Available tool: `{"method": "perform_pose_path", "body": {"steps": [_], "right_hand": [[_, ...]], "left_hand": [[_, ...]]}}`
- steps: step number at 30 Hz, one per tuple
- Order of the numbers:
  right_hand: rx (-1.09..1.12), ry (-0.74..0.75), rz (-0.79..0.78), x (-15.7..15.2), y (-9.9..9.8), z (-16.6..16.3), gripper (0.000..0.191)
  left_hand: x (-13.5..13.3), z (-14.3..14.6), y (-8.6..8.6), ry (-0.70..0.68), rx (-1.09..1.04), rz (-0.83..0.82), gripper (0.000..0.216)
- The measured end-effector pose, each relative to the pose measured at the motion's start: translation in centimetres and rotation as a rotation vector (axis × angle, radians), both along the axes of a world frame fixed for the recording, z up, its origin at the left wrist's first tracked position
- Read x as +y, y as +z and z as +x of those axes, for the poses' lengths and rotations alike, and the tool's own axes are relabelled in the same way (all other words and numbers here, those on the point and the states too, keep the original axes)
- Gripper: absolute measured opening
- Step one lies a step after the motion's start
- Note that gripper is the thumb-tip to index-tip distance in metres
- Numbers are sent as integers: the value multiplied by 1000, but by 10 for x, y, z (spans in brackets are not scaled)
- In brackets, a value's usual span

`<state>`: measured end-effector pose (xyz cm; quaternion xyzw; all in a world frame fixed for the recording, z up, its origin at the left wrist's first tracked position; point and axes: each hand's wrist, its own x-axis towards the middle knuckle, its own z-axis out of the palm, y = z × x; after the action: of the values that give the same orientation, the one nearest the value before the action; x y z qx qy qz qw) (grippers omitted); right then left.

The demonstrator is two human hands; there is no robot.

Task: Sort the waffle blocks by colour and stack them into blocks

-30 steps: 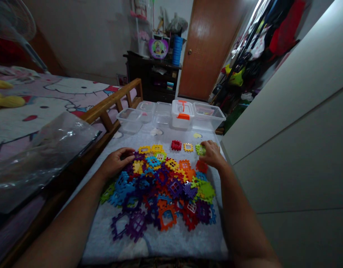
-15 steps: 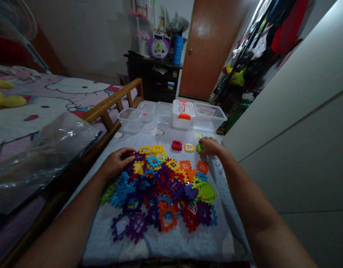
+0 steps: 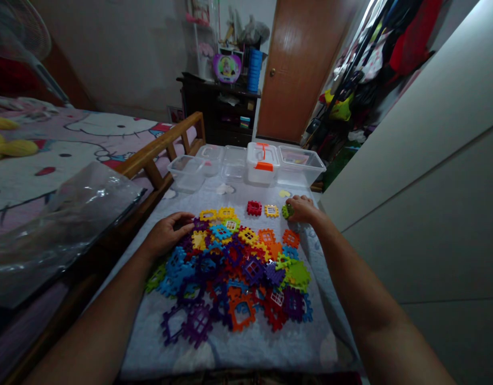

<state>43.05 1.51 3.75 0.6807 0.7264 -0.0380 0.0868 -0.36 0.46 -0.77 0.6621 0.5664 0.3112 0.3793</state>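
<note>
A loose heap of plastic building tiles (image 3: 234, 255) with toothed edges, in purple, blue, orange, red, yellow and green, lies on the cloth. My left hand (image 3: 171, 231) rests at the heap's upper left edge, fingertips by a purple tile (image 3: 199, 224), thumb apart from the fingers. Beyond the heap on the right, my right hand (image 3: 301, 208) has its fingers on a green tile (image 3: 287, 211) and partly covers it. In line to the left of that tile lie a yellow tile (image 3: 271, 210) with a white window and a red tile (image 3: 254, 208).
Clear plastic boxes stand along the far edge: one on the left (image 3: 187, 174), one on the right (image 3: 300, 166), and a lidded box with orange clips (image 3: 262, 163) between. A wooden bed rail (image 3: 162, 140) and a plastic bag (image 3: 66, 214) are left; a white cabinet (image 3: 423, 187) is right.
Both hands stay where they were, the right one still at the green tile. The view shifts very slightly; the tiles appear unmoved.
</note>
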Motion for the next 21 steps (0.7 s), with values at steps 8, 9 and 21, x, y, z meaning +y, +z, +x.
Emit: {"method": "perform_pose_path", "body": {"steps": [8, 9, 21], "right_hand": [[346, 85, 281, -57, 10, -10, 39], [407, 87, 287, -65, 7, -12, 34], [617, -64, 338, -85, -43, -26, 25]], "left_hand": [[1, -2, -5, -36, 29, 40, 61], [1, -2, -5, -36, 27, 39, 61], [-1, 8, 14, -42, 78, 92, 56]]}}
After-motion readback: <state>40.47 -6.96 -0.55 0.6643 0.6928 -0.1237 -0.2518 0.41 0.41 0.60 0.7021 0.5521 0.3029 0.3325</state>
